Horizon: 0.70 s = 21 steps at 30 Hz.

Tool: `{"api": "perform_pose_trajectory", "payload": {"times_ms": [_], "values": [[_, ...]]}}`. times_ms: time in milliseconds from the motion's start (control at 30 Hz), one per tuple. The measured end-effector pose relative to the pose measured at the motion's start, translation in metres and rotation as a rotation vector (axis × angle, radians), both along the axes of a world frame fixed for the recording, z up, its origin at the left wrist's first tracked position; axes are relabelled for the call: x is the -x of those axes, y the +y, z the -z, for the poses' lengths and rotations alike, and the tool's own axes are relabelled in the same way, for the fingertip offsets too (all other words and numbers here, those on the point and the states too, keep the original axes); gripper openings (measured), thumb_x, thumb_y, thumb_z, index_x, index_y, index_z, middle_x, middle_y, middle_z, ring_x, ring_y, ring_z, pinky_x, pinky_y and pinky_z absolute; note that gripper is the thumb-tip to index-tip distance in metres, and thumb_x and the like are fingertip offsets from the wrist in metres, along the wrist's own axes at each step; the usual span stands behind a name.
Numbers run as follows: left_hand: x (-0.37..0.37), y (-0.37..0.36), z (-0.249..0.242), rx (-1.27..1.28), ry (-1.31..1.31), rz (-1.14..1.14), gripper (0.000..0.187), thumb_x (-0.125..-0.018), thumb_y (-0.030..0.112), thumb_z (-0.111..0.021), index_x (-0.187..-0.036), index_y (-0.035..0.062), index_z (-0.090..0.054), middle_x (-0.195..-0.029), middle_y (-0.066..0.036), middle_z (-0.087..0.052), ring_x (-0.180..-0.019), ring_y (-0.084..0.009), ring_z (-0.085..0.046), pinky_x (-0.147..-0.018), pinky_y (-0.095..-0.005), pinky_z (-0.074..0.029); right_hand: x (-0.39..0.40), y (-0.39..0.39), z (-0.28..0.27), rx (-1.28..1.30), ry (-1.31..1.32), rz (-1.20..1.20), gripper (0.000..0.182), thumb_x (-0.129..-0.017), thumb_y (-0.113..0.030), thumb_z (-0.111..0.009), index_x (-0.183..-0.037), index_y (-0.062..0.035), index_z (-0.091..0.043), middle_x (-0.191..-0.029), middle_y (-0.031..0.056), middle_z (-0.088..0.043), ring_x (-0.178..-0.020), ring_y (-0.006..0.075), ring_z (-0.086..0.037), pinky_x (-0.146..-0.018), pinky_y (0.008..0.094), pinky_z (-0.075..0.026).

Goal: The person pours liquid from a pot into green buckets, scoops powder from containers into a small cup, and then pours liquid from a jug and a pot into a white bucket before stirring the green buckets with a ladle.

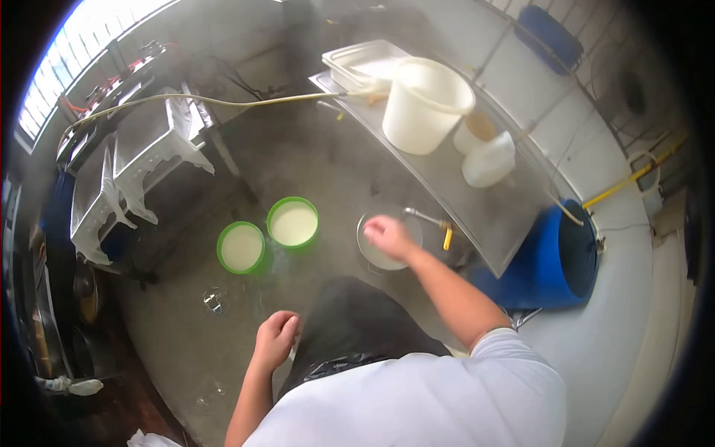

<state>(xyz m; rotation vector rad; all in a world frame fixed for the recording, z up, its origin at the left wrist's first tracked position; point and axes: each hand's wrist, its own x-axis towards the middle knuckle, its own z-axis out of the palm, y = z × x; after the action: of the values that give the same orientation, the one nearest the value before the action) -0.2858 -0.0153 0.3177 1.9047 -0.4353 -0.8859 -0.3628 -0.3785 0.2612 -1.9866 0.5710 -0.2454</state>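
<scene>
My right hand [391,237] is stretched forward over a round, pale vessel [387,262] on the floor. Its fingers are curled together, and whether anything is in them is hidden. My left hand [277,339] hangs low beside the dark apron [339,316], fingers curled in, with nothing seen sticking out of them. Ahead of it on the floor stand two green-rimmed round tubs [262,248] with a creamy white content. A metal pipe with a yellow-handled tap [447,237] is just right of the vessel.
A metal table [495,216] at the right carries a big white bucket [424,108], a white tray [350,63] and a white jug [489,160]. A blue barrel [551,261] is by its near end. A hose [246,102] crosses toward cloth-draped white crates [145,153]. Steam hazes the room.
</scene>
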Motion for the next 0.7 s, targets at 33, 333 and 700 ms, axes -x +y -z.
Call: {"api": "perform_pose_trajectory", "payload": {"times_ms": [33, 333, 700], "values": [[0.000, 0.008, 0.002, -0.012, 0.074, -0.073, 0.022, -0.100, 0.022, -0.062, -0.105, 0.0016, -0.070, -0.078, -0.002, -0.066, -0.063, -0.0090, -0.058, -0.057, -0.0256, -0.048, -0.023, -0.038, -0.005, 0.221, -0.116, 0.097, 0.027, -0.092, -0.025, -0.069, -0.107, -0.0026, -0.069, -0.090, 0.0091, -0.072, -0.081, 0.0198, -0.069, -0.076, 0.0355, -0.055], [-0.060, 0.044, -0.008, -0.103, 0.058, -0.348, 0.027, -0.099, 0.027, -0.062, -0.106, 0.0014, -0.070, -0.085, -0.006, -0.071, -0.077, -0.0145, -0.065, -0.071, -0.0324, -0.053, -0.115, -0.387, -0.056, -0.474, -0.519, 0.770, 0.083, -0.094, -0.059, -0.058, -0.142, 0.0085, -0.051, -0.137, 0.0206, -0.061, -0.116, 0.0358, -0.063, -0.103, 0.0429, -0.050], [-0.107, 0.130, 0.019, -0.140, 0.173, -0.729, 0.028, -0.101, 0.029, -0.062, -0.106, 0.0035, -0.070, -0.083, -0.002, -0.068, -0.072, -0.0103, -0.061, -0.066, -0.0286, -0.052, -0.162, -0.291, -0.094, -0.167, -0.156, 0.590, 0.068, -0.072, 0.000, -0.045, -0.139, 0.0012, -0.050, -0.122, 0.0155, -0.063, -0.109, 0.0335, -0.065, -0.073, 0.0461, -0.064]]}}
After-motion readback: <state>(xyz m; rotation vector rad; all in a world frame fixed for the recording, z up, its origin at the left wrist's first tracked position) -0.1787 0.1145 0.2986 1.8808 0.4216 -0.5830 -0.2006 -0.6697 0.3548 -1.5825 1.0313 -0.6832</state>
